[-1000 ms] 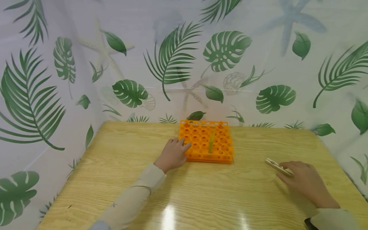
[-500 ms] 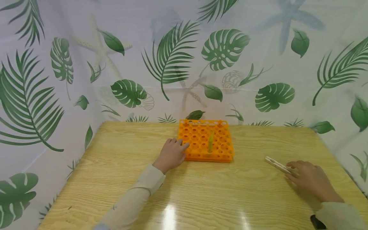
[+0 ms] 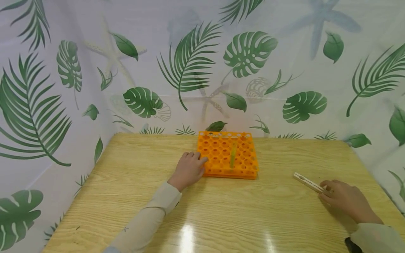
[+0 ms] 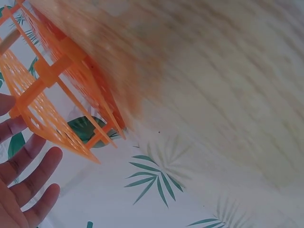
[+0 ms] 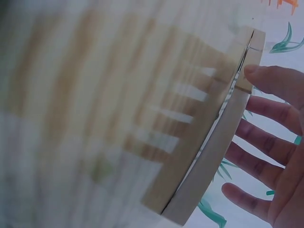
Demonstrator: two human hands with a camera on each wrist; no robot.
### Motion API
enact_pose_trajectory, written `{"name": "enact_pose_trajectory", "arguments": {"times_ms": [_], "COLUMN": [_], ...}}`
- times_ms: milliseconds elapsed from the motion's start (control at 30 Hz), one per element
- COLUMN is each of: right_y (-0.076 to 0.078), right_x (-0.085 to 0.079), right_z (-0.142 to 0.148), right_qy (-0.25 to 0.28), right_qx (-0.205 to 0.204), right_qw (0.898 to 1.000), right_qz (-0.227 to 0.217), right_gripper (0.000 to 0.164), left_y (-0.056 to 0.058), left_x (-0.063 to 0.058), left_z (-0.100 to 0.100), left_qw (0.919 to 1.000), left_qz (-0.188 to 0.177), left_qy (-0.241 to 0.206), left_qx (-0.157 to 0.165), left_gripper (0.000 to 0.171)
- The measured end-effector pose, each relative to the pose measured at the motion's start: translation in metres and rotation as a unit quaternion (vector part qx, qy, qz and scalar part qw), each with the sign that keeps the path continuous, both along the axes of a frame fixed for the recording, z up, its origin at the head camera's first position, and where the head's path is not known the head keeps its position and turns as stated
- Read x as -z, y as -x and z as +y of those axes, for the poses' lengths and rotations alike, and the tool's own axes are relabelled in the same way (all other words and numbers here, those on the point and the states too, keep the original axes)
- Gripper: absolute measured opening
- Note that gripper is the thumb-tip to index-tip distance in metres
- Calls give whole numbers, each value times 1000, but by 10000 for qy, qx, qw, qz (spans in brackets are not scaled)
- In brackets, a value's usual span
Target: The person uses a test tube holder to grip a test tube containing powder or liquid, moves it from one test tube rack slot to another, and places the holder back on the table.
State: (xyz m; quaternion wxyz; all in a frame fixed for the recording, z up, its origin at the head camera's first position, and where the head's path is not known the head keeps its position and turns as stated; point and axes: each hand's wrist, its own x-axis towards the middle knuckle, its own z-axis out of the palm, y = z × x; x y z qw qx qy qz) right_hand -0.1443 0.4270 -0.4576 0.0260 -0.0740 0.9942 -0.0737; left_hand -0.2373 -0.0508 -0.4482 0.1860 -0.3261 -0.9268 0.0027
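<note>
On the table stands an orange plastic test tube rack (image 3: pixel 218 151) with a yellowish tube (image 3: pixel 233 156) upright in it. My left hand (image 3: pixel 189 168) grips the rack's left end, thumb over the edge. In the left wrist view its index finger meets the corner of the rack (image 4: pixel 35 97) while the lower fingers stay apart from it. A wooden test tube clamp (image 3: pixel 307 181) lies slantwise at the right. My right hand (image 3: pixel 345 200) pinches it near its right end. In the right wrist view the thumb rests on the clamp (image 5: pixel 209 128), and the little finger is free.
A light wood-grain table (image 3: pixel 246 211) runs back to a white cloth wall (image 3: pixel 196 63) printed with green leaves. The rack is near the table's back edge. A dark wristband (image 3: pixel 352 244) shows at the right sleeve.
My right hand has slid to the right along the clamp, so more of the clamp shows. The clamp, the rack and my left hand have hardly moved.
</note>
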Motion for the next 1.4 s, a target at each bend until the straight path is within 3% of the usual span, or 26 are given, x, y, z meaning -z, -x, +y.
{"name": "enact_pose_trajectory", "arguments": {"times_ms": [300,867,1167,1400], "right_y": [3,6,8,11], "right_x": [2,0,0,2], "right_z": [3,2,0,3], "right_qy": [248,202,87,115], "right_qx": [97,53,13,162], "right_qw": [9990,9993,9997,9991], "right_qz": [-363,-301,-240,-370], "right_gripper": [40,35,27,32], "left_y": [-1,0,0,1], "left_x": [-1,0,1,4], "left_z": [-1,-2,-2,-3], "left_qw": [9997,9989,9991,9997], "left_qz": [-182,-414,-369,-134], "left_qy": [6,-2,-154,-176], "left_qx": [-150,-221,-169,-123], "left_gripper": [23,29,28,25]}}
